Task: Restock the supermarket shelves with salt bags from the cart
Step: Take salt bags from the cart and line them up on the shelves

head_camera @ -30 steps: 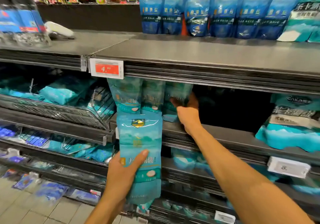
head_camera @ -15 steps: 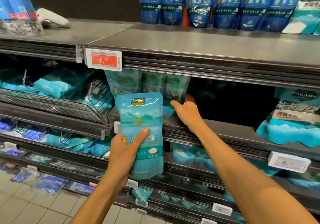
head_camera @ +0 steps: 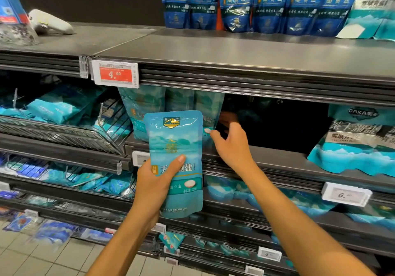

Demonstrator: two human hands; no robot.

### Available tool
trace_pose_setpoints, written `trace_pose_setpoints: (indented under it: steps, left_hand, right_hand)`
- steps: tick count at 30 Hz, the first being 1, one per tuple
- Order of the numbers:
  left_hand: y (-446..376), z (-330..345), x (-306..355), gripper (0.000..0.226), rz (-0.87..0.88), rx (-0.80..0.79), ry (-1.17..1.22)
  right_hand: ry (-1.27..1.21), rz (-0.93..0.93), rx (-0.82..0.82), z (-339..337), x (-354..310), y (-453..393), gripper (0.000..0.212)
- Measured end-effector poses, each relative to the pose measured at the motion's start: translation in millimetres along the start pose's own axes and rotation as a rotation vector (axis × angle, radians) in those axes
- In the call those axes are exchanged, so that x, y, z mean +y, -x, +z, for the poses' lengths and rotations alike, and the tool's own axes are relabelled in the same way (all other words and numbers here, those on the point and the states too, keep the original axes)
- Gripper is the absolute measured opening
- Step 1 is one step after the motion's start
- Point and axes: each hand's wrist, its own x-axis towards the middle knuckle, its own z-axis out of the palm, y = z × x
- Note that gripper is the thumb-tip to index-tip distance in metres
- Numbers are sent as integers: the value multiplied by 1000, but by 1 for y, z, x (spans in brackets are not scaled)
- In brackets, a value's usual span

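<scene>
My left hand [head_camera: 156, 186] grips a teal salt bag [head_camera: 175, 139] by its lower half and holds it upright in front of the second shelf [head_camera: 288, 164]. Behind it, three similar teal bags [head_camera: 145, 104] stand in a row at that shelf's left end, under the red 4.00 price tag [head_camera: 116, 74]. My right hand [head_camera: 233, 147] hovers at the shelf's front edge, just right of the held bag. Its fingers are loosely curled and hold nothing; the thumb tip is close to the rightmost standing bag. A dark empty gap [head_camera: 273, 124] lies to the right of the row.
Dark blue salt bags [head_camera: 235, 4] line the back of the top shelf. Large teal and grey bags [head_camera: 359, 139] lie at the second shelf's right end. A wire basket [head_camera: 64, 130] with teal packs sits left. Lower shelves hold more packs above a tiled floor [head_camera: 42, 263].
My left hand has lifted the salt bag from knee-shelf height up to the second shelf. My right hand has drawn back out from beside the standing bags.
</scene>
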Motion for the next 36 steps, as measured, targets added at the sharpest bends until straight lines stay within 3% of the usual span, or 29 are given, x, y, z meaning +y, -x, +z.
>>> trace_pose_setpoints:
  steps: [3, 8, 11, 14, 16, 19, 21, 27, 31, 36]
  left_hand:
    - [-2, 6, -2, 41, -5, -32, -2]
    - [-2, 29, -4, 34, 22, -170, -43]
    - [-1, 48, -6, 25, 51, -262, -89]
    - [-4, 67, -7, 34, 92, -306, -188]
    - [-9, 74, -7, 37, 102, -292, -229]
    - [-16, 70, -11, 18, 89, -197, -204]
    - [-17, 59, -13, 9, 75, -146, -167]
    - [-14, 24, -12, 15, 76, -112, -132]
    - [-12, 13, -10, 14, 75, -93, -123]
    - [-11, -1, -7, 17, 83, -67, -128]
  right_hand:
    - [-224, -126, 100, -17, -4, 45, 24]
    - [-479, 56, -404, -31, -14, 93, 38]
    - [-487, 69, -331, -39, -6, 92, 37]
    - [-561, 98, -236, -51, 7, 92, 33]
    - [-615, 145, -148, -60, 12, 90, 34]
    - [-691, 230, 12, -78, 18, 75, 27]
    - [-655, 239, 99, -88, 23, 55, 28]
    - [-354, 292, 225, -73, 40, -13, 15]
    - [-163, 218, 163, -46, 34, -38, 48]
    - [-11, 144, 62, -21, 24, -46, 51]
